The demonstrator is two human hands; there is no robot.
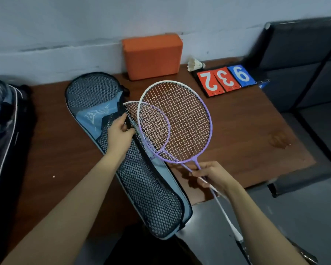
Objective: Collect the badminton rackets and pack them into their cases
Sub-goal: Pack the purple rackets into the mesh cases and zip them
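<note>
Two purple and white badminton rackets overlap above the brown table (246,131). The upper racket (182,119) has the larger-looking head; the lower racket (153,123) lies partly behind it, its head at the mouth of the case. My right hand (210,176) is shut on both racket shafts just below the heads. A light blue racket case (96,119) with black mesh (147,184) lies diagonally on the table. My left hand (120,131) pinches the mesh flap's edge and lifts it open beside the lower racket head.
An orange foam block (153,56) leans on the wall at the back. A white shuttlecock (195,64) and a flip scoreboard (225,79) showing 2, 3, 9 lie at the back right. A second dark case (2,131) lies at the left. Dark padded seats (304,69) stand right.
</note>
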